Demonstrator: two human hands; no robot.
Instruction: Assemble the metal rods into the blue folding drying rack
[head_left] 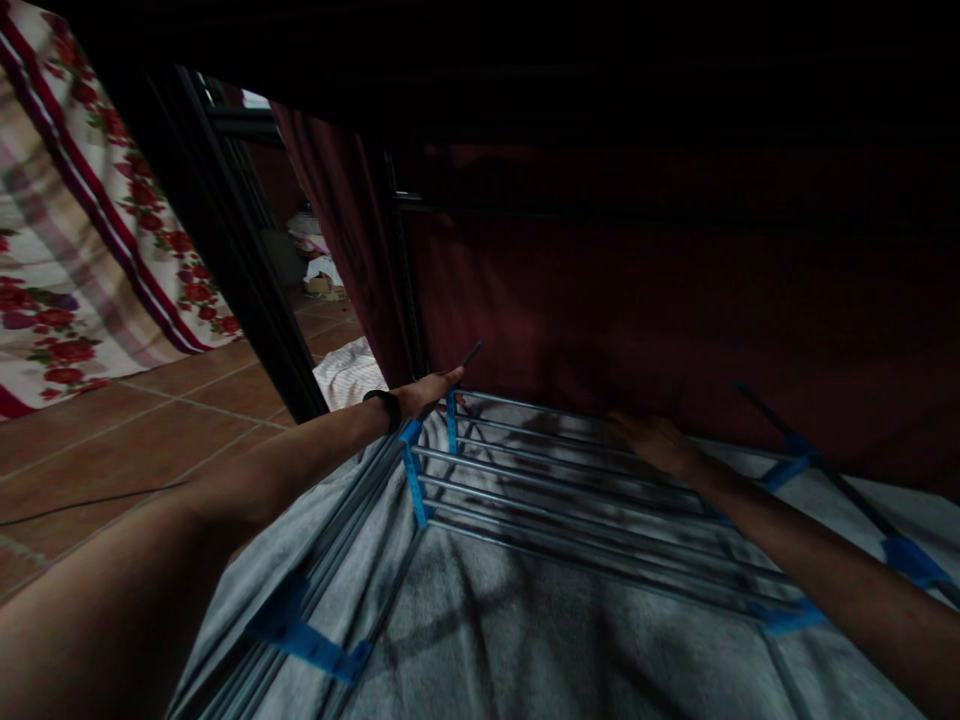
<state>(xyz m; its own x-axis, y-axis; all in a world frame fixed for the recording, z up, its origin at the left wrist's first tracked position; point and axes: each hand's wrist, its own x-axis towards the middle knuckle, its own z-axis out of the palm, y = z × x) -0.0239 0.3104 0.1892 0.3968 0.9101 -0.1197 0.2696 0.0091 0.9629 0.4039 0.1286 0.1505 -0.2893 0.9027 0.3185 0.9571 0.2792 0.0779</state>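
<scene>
Both arms stretched forward over a folding drying rack (570, 500): thin grey metal rods in parallel rows, blue plastic joints, laid flat on a grey fleecy blanket (480, 620). Left hand (427, 392) at the rack's far left corner, fingers narrowed around a rod end, black band on the wrist. Right hand (652, 440) flat, palm down, on the far rods near the back edge; grip probably loose, too dark to tell. Dark red cloth wall (637, 300) tight behind the rack. Open tiled floor (112, 440) left, past a black frame post (225, 250). Floral sheet (75, 250) hanging far left.
</scene>
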